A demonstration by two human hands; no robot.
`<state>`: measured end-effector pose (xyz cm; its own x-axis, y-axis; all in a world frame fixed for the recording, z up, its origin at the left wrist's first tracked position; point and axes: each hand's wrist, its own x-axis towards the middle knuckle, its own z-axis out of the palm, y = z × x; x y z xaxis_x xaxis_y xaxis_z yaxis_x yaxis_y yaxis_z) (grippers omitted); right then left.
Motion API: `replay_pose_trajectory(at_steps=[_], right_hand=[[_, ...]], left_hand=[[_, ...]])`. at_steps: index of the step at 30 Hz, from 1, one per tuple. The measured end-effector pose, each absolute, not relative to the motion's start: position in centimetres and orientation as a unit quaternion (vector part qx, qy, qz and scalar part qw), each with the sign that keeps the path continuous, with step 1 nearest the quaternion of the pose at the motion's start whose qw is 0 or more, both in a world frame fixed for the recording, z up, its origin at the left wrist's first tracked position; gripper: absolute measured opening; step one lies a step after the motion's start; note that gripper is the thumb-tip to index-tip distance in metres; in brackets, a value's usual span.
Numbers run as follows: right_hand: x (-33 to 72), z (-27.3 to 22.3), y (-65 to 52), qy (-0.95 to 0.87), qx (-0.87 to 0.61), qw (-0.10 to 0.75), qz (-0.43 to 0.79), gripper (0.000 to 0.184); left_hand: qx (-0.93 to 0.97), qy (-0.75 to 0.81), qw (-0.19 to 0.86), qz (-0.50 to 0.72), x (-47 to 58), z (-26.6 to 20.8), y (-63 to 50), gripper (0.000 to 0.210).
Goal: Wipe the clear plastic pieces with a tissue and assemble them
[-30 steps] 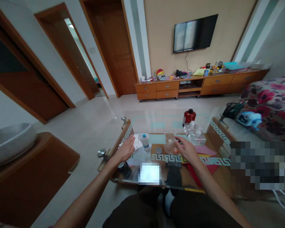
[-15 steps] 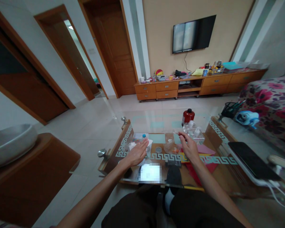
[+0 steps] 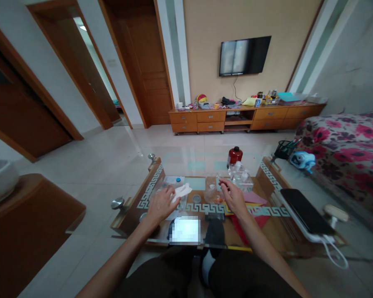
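My left hand (image 3: 162, 203) is over the left side of the glass coffee table (image 3: 191, 242). Its fingers are bent around one end of a crumpled white tissue (image 3: 183, 190), whose free end points right. A small bottle with a blue cap (image 3: 178, 180) stands just beyond it. My right hand (image 3: 235, 198) is right of centre, thumb and forefinger close together at a faint clear thing I cannot make out. Left of those fingertips is a crumpled clear plastic piece (image 3: 210, 188). A small round clear disc (image 3: 197, 199) is between the hands.
Behind my right hand are a clear box (image 3: 247, 182) and a dark red bottle with a black cap (image 3: 235, 156). Pink paper (image 3: 254, 198) and red paper (image 3: 238, 229) show beside my right forearm. A phone (image 3: 306, 211) with a white cable is at the right edge.
My left hand has gone from lying flat on the tissue to bent fingers around it, drawn back and left. My right hand holds a similar pose. The camera view has turned slightly right.
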<state>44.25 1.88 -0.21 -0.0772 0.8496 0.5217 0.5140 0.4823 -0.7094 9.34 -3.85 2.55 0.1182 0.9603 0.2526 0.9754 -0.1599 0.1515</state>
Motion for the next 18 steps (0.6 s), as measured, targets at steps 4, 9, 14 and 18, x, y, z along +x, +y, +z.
replay_pose_trajectory(at_steps=[4, 9, 14, 18], right_hand=[[44.2, -0.1, 2.0, -0.707, -0.484, 0.483, 0.182, 0.038], [44.2, -0.1, 1.9, -0.705, -0.487, 0.477, 0.196, 0.039], [44.0, 0.1, 1.7, -0.702, -0.495, 0.463, 0.217, 0.041], [43.9, 0.5, 1.4, -0.698, -0.491, 0.462, 0.242, 0.043]], left_hand=[[-0.788, -0.61, 0.005, -0.087, 10.4, 2.7, -3.2, 0.037], [-0.869, -0.48, -0.065, -0.098, 15.7, 3.3, -5.4, 0.031], [-0.896, -0.261, -0.333, -0.136, 20.9, 4.4, -7.8, 0.023], [-0.732, -0.312, -0.51, -0.327, 20.2, 5.3, -3.4, 0.033]])
